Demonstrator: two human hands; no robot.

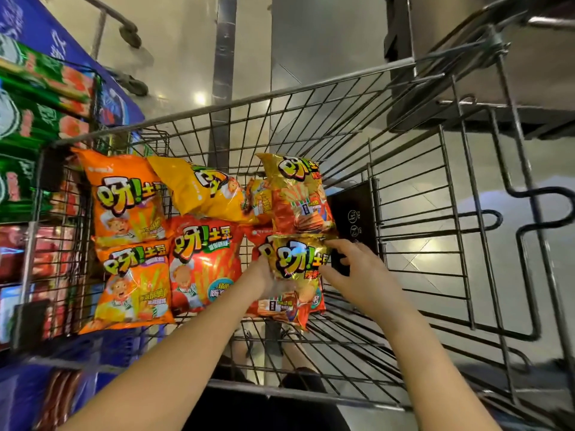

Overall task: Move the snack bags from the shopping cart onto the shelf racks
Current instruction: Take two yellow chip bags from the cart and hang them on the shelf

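Note:
A wire shopping cart (404, 213) holds several orange, yellow and red snack bags. A gold-and-red bag (295, 275) lies nearest me in the middle of the cart. My left hand (263, 279) grips its left edge. My right hand (357, 272) touches its right edge with the fingers spread and slightly bent. Another gold-and-red bag (298, 194) lies just beyond it. A red bag (202, 262) and two orange bags (127, 197) (133, 284) lie to the left, with a yellow bag (202, 191) behind them.
Shelf racks with green and red packaged goods (34, 119) stand along the left, close to the cart's side. A black panel (351, 216) sits inside the cart to the right of the bags. The cart's right half shows bare wire over a shiny floor (311, 42).

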